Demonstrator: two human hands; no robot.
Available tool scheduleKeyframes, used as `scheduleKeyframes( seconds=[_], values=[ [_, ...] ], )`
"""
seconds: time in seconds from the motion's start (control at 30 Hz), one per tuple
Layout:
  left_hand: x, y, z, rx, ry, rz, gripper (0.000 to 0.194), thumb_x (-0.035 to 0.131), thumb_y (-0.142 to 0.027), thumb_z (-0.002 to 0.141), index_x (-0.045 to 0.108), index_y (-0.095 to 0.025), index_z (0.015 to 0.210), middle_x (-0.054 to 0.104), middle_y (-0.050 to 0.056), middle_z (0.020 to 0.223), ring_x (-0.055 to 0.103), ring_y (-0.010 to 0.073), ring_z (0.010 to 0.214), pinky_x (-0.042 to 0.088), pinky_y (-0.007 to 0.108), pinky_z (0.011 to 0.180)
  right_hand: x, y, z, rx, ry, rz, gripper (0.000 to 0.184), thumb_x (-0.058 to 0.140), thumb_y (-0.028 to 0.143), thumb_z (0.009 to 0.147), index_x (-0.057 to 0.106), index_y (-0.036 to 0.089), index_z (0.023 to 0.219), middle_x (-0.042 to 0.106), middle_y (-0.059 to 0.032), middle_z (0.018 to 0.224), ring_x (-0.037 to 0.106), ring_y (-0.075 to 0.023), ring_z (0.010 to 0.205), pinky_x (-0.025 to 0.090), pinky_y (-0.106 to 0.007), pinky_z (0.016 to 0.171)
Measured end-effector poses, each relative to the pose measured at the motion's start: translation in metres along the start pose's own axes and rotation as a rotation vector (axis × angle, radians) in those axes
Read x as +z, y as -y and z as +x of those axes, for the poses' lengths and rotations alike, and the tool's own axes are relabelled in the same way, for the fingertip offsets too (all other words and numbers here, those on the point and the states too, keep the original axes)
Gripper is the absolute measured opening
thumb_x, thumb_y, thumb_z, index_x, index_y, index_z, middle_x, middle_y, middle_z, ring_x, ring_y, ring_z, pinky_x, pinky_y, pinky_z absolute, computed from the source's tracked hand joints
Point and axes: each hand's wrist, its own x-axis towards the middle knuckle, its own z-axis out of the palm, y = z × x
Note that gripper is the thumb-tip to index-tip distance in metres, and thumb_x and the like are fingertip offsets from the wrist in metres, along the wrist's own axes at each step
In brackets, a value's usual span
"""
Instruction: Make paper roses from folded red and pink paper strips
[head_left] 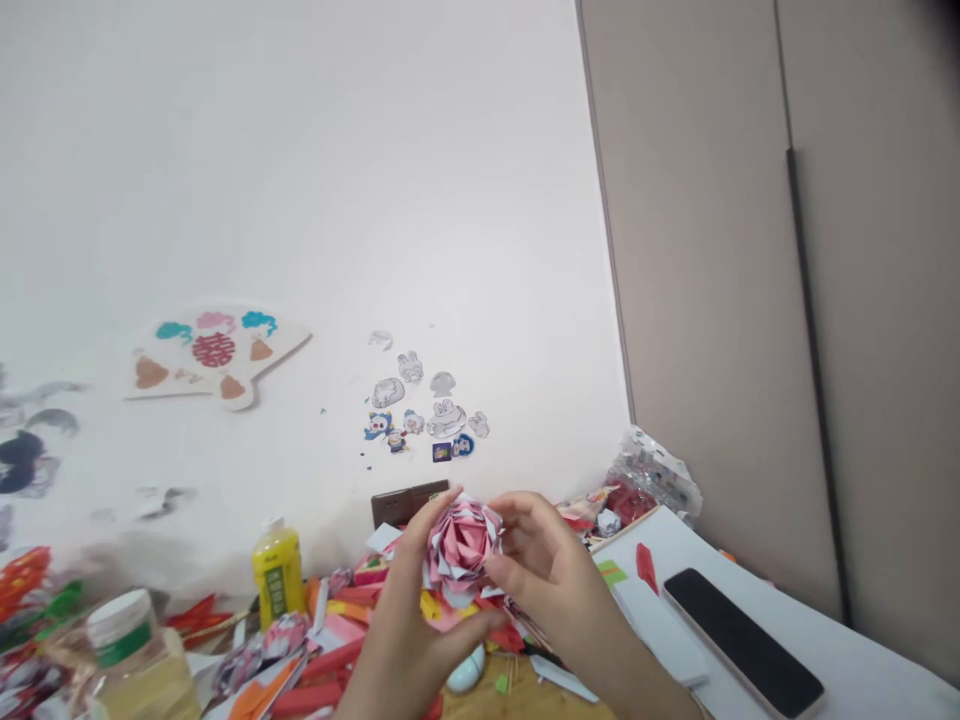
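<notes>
A pink and white folded-paper flower [463, 545] is held up in front of me, its layered petals facing the camera. My left hand [412, 590] curves around its left side, thumb passing below it. On the flower's right edge, the fingers and thumb of my right hand [551, 570] pinch the outer petals. Beneath both hands lies a heap of folded paper pieces [330, 665] in red, pink, orange and white. Part of a pale rounded object [466, 670] shows under my left thumb.
A yellow bottle [277, 575] and a white-capped jar [139, 655] stand at left. On the right, a phone [742, 640] lies on a white surface [862, 660] beside a red paper piece [646, 567]. A clear plastic bag [652, 475] rests against the wall near the cabinet [720, 300].
</notes>
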Motion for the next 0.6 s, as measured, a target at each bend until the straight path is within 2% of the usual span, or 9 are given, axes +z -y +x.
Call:
scheduleKeyframes(
  seconds=[0.07, 0.13, 0.17, 0.27, 0.37, 0.47, 0.6],
  values=[
    [0.005, 0.001, 0.007, 0.037, -0.023, 0.057, 0.057, 0.067, -0.023, 0.071, 0.044, -0.029, 0.123, 0.057, 0.009, 0.121, 0.056, 0.0274, 0.11, 0.05, 0.043, 0.09, -0.006, 0.002, 0.001, 0.023, 0.046, -0.114, 0.028, 0.059, 0.025, 0.08, 0.05, 0.022, 0.107, 0.059, -0.0048, 0.1, 0.059, -0.0183, 0.091, 0.049, -0.031, 0.077],
    [0.008, 0.001, 0.013, 0.056, -0.038, 0.094, 0.047, 0.065, -0.02, 0.072, 0.048, -0.028, 0.115, 0.061, 0.007, 0.111, 0.061, 0.0235, 0.1, 0.053, 0.036, 0.082, -0.01, 0.005, 0.003, 0.005, 0.025, -0.315, 0.029, 0.058, 0.021, 0.08, 0.051, 0.023, 0.108, 0.059, -0.0045, 0.102, 0.058, -0.0183, 0.091, 0.047, -0.032, 0.079],
    [0.009, 0.001, 0.016, 0.062, -0.041, 0.119, 0.046, 0.065, -0.019, 0.072, 0.048, -0.027, 0.113, 0.062, 0.006, 0.108, 0.062, 0.0223, 0.097, 0.054, 0.034, 0.08, -0.013, 0.006, 0.003, -0.049, -0.006, -0.409, 0.03, 0.058, 0.02, 0.079, 0.052, 0.024, 0.108, 0.058, -0.0042, 0.103, 0.057, -0.0183, 0.093, 0.046, -0.032, 0.081],
    [0.011, 0.003, 0.019, 0.142, -0.076, 0.202, 0.044, 0.066, -0.021, 0.071, 0.049, -0.026, 0.111, 0.062, 0.004, 0.101, 0.062, 0.0201, 0.09, 0.054, 0.029, 0.074, -0.018, 0.009, 0.006, -0.327, -0.09, -0.623, 0.022, 0.056, 0.017, 0.08, 0.055, 0.023, 0.1, 0.059, -0.003, 0.099, 0.054, -0.0184, 0.093, 0.044, -0.034, 0.082],
    [0.013, 0.008, 0.016, 0.191, -0.086, 0.26, 0.044, 0.065, -0.023, 0.072, 0.048, -0.025, 0.112, 0.061, 0.004, 0.099, 0.061, 0.0206, 0.089, 0.053, 0.03, 0.076, -0.022, 0.011, 0.007, -0.486, -0.132, -0.814, 0.009, 0.055, 0.015, 0.082, 0.06, 0.022, 0.085, 0.06, -0.0024, 0.088, 0.053, -0.0182, 0.086, 0.043, -0.033, 0.076],
    [0.015, 0.012, 0.011, 0.241, -0.047, 0.308, 0.043, 0.063, -0.023, 0.075, 0.046, -0.025, 0.114, 0.059, 0.006, 0.103, 0.058, 0.0225, 0.095, 0.05, 0.035, 0.082, -0.023, 0.011, 0.006, -0.508, -0.137, -0.923, 0.008, 0.056, 0.015, 0.083, 0.061, 0.02, 0.08, 0.06, -0.0025, 0.084, 0.052, -0.0176, 0.08, 0.042, -0.032, 0.071],
    [0.018, 0.012, 0.01, 0.331, -0.025, 0.359, 0.044, 0.059, -0.022, 0.077, 0.043, -0.024, 0.118, 0.059, 0.009, 0.104, 0.057, 0.0247, 0.097, 0.048, 0.04, 0.084, -0.023, 0.011, 0.006, -0.531, -0.123, -0.954, 0.008, 0.055, 0.014, 0.084, 0.058, 0.019, 0.078, 0.061, -0.002, 0.08, 0.052, -0.017, 0.076, 0.042, -0.031, 0.069]
  ],
)
